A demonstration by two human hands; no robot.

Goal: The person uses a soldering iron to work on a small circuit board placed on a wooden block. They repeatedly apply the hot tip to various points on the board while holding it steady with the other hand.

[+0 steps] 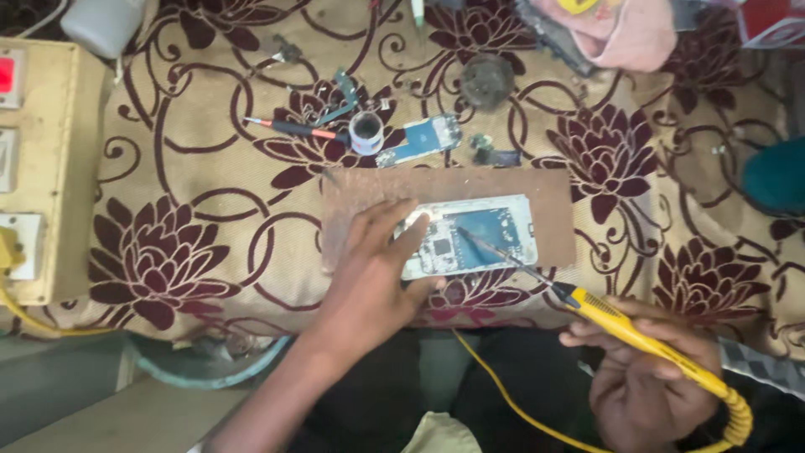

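Fingers (408, 228) of the left hand (373, 268) are spread flat and pressed down on the near-left corner of the opened phone (470, 235), so it's being pinned in place rather than gripped. The right hand (646, 386) is wrapped shut around the yellow soldering iron (637, 335), held like a pen, with the thin tip landing on the board area just right of those fingers.

So the step looks like soldering or reworking a spot on the phone's circuit board, judged purely from the tip position. The next move probably calls for a steady tip on one tiny pad, the phone kept from sliding, and the left fingertips kept clear of the hot end, since they're very near it.

The phone itself is lying face down with its back off, white frame around the edge, a blue-green board patch and a pale shielded section exposed. It's resting on a brown board (537, 189) that's laid over the floral cloth (193, 210).

Just beyond the phone, a loose blue circuit board (419, 138) is lying beside a small white tub (366, 132), and a red-handled tool (293, 127) is left of that. Far left of the phone a cream switch box (46, 168) is seen. A yellow cord (503, 394) is trailing from the iron, below the phone.
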